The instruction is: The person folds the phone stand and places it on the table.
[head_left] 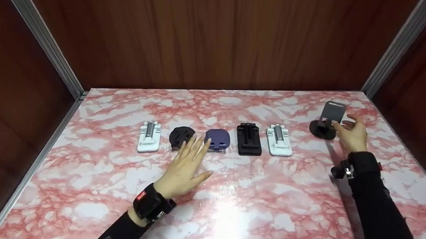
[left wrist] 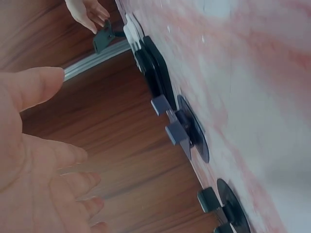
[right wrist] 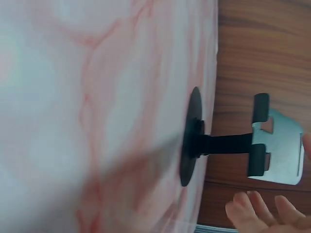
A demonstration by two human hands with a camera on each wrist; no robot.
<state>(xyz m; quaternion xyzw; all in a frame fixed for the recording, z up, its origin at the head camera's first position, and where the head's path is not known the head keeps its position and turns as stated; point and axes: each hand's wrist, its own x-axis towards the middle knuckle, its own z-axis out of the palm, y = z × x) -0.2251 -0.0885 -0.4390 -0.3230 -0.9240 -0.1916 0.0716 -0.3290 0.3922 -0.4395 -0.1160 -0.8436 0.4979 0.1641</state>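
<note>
A phone stand with a grey plate [head_left: 333,110] on a round dark base [head_left: 322,132] stands upright at the far right of the table. My right hand [head_left: 354,137] is beside it, thumb and fingers spread around the plate's side. In the right wrist view its fingers [right wrist: 262,213] are apart from the plate; whether the thumb touches the edge I cannot tell. Over the table hangs my left hand [head_left: 183,172], fingers straight and holding nothing. Its fingertips overlap a black round-based stand [head_left: 179,135] and lie near a purple stand [head_left: 217,138] in the head view.
Folded stands line the row too: a white one [head_left: 149,140] at the left, a black one [head_left: 249,141] and another white one [head_left: 280,142] right of the purple stand. Wooden panels [head_left: 221,37] with metal corner posts wall in the marbled red-and-white table [head_left: 110,188].
</note>
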